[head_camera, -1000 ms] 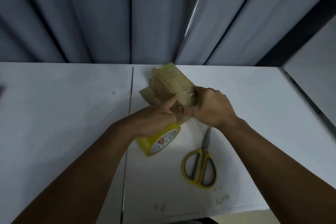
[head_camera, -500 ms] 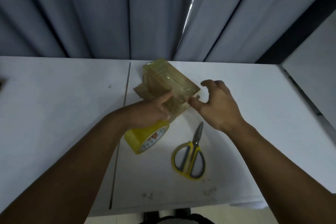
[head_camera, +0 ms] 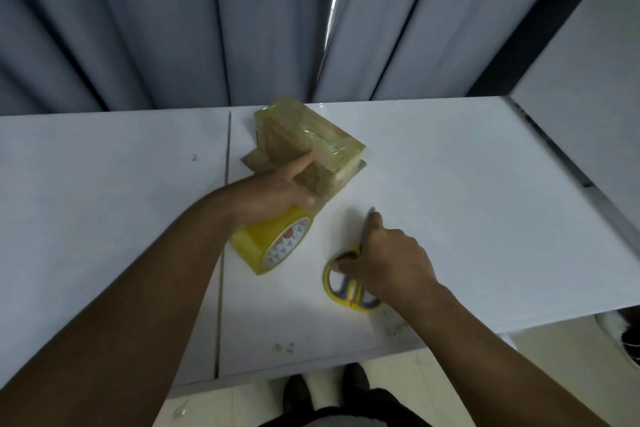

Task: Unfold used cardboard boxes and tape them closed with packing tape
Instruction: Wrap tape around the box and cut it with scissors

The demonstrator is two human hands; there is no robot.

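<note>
The tape-wrapped cardboard box (head_camera: 304, 139) sat on the white table (head_camera: 467, 184). Just on its near side the left hand (head_camera: 273, 191) gripped the yellow tape roll (head_camera: 273, 246), forefinger laid against the box. Nearer still, rightward of the box, the right hand (head_camera: 388, 260) curled round the scissors (head_camera: 346, 298).

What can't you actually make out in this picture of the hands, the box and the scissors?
- Blades of the scissors: head view, mostly covered by the right hand; whether it grips them is too blurred to tell.
- Any tape strip from packing tape roll to cardboard box: head view, under the left hand.
- Print on the roll's core: too small to read.
- Box's far side: turned away from the camera.
</note>
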